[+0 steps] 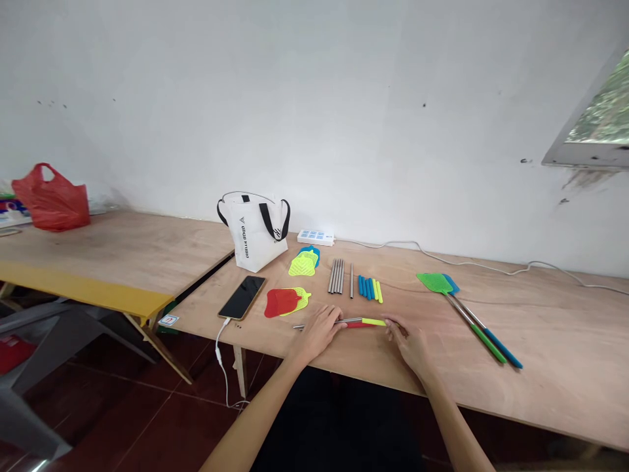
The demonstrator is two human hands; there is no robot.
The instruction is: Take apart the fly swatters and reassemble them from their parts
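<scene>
My left hand (319,333) is closed over a metal tube, its fingers lying along it above the tabletop. At the tube's right end sits a yellow grip sleeve (372,322), whose tip my right hand (407,339) pinches. A red grip sleeve (354,325) lies right beside it, partly hidden. Just behind my hands are several metal tubes (336,276) in a row, with one more tube (351,282) apart from them. Blue grip sleeves (365,287) and yellow grip sleeves (377,291) lie to their right. Red swatter heads (282,303) and yellow swatter heads (302,263) rest to the left.
A green fly swatter (484,339) and a blue fly swatter (506,347) lie at the right. To the left are a phone (242,297) on a cable and a white bag (251,236). A power strip (316,236) stands against the wall, its cord running right.
</scene>
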